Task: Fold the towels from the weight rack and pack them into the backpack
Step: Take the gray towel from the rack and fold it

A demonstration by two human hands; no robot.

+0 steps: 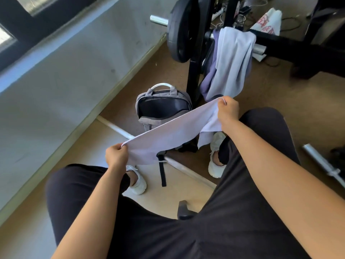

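Note:
A pale lilac towel (168, 135) is stretched in the air between my hands, above my knees. My left hand (116, 156) pinches its near-left corner and my right hand (228, 109) grips its far-right end, where loose cloth hangs down. Behind the towel a grey backpack (164, 107) stands on the floor, unzipped, its dark inside showing. On the black weight rack (194, 71) further back hang a light towel (233, 60) and a darker purple towel (209, 75) partly under it.
A black weight plate (181, 30) sits on the rack's bar. A white pipe (119, 129) lies across the floor beneath the towel, and a steel bar (321, 163) lies at right. A wall (65, 71) runs along the left. Cables and a white bag (268, 21) lie behind the rack.

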